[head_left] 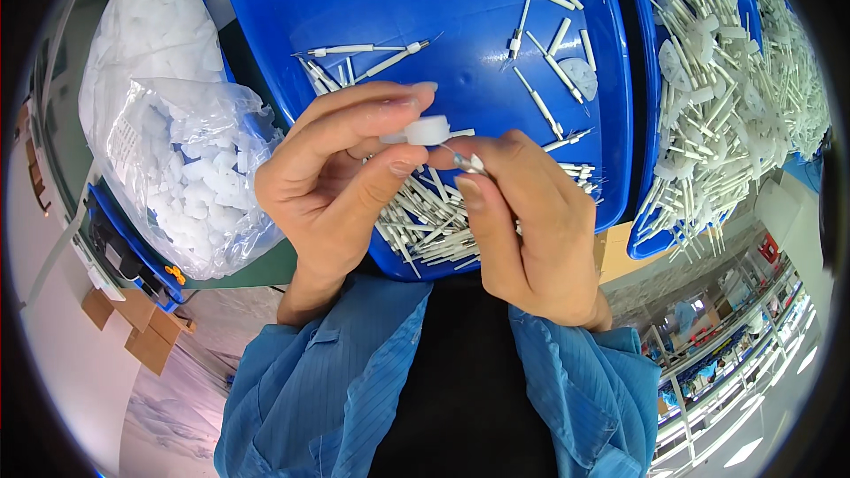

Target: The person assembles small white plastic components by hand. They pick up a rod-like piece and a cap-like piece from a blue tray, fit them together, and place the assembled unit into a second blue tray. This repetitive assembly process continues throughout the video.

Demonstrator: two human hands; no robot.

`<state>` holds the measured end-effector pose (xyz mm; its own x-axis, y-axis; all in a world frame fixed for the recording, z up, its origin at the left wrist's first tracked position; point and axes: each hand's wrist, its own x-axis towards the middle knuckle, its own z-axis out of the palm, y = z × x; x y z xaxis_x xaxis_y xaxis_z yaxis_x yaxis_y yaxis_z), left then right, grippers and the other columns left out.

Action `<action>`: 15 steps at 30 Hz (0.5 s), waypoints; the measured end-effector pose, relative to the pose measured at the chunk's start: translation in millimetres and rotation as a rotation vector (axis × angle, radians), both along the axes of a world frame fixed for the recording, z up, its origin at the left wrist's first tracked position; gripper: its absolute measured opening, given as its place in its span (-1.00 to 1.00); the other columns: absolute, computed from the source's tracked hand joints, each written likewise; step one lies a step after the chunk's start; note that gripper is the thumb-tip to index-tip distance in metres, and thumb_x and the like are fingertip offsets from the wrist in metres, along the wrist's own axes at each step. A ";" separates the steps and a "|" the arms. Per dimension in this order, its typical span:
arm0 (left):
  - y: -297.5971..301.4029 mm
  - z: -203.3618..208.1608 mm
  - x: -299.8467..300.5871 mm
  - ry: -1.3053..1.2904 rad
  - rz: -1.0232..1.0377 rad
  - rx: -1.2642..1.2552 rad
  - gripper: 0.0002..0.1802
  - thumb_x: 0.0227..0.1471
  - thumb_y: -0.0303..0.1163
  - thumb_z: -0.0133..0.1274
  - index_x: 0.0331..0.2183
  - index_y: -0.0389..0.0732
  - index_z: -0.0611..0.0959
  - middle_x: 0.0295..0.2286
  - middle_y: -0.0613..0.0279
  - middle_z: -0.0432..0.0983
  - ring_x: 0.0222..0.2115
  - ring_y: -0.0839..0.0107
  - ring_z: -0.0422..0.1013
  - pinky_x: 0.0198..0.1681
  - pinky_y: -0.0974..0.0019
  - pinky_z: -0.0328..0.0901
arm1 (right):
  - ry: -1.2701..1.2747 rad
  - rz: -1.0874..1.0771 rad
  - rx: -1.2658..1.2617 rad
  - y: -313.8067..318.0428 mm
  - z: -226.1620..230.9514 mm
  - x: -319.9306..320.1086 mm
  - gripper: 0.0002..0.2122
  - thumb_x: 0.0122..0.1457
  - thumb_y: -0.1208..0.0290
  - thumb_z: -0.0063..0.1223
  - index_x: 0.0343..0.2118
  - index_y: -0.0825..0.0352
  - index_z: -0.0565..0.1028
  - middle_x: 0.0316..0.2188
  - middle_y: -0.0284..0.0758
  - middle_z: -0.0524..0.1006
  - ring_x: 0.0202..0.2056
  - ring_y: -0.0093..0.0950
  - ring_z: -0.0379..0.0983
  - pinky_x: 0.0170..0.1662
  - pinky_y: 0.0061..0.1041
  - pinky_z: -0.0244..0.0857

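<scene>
Between the thumb and fingers of my left hand [341, 155] is a small white plastic piece [428, 130] with a rounded, cap-like end. My right hand [536, 221] pinches a thin white rod with a fine wire tip [469, 162]; most of its length is hidden behind my fingers. The two parts are held close together, and whether they touch I cannot tell. Both hands are above a blue tray [407, 0]. Many white rods with wire ends [434, 221] are heaped in the tray just below my hands.
At the left stands a clear plastic bag [199, 186] full of white plastic pieces. A second blue tray [642, 62] on the right is piled with white rods and rounded pieces [699, 97]. Loose rods [553, 71] lie in the first tray's far right part.
</scene>
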<state>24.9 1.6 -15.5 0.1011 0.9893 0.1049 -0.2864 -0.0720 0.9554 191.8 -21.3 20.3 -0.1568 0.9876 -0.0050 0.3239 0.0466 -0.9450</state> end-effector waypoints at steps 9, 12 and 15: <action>-5.6 -0.9 2.4 -0.109 0.037 -0.055 -0.73 -0.10 -0.76 0.16 -0.26 -0.41 0.59 -0.24 -0.11 0.51 -0.19 0.21 0.52 -0.13 0.32 0.46 | -0.096 0.020 -0.049 -0.8 6.9 -3.1 -0.80 0.13 0.53 0.11 -0.20 0.43 0.40 -0.50 -0.22 0.52 -0.60 -0.34 0.49 -0.61 -0.47 0.34; -4.7 -0.5 1.2 -0.129 0.026 -0.037 -0.74 -0.11 -0.76 0.18 -0.28 -0.40 0.59 -0.25 -0.09 0.51 -0.24 0.24 0.53 -0.16 0.33 0.47 | -0.033 0.000 -0.122 -3.6 11.2 -3.1 -0.79 0.12 0.50 0.13 -0.23 0.44 0.39 -0.54 -0.25 0.50 -0.63 -0.39 0.49 -0.63 -0.49 0.32; -6.0 1.8 0.5 -0.156 0.030 -0.046 -0.74 -0.12 -0.75 0.19 -0.29 -0.39 0.58 -0.25 -0.10 0.51 -0.26 0.27 0.54 -0.19 0.36 0.47 | -0.097 -0.008 -0.009 -5.9 7.7 -2.7 -0.81 0.10 0.49 0.16 -0.29 0.43 0.40 -0.58 -0.28 0.48 -0.65 -0.43 0.47 -0.65 -0.51 0.30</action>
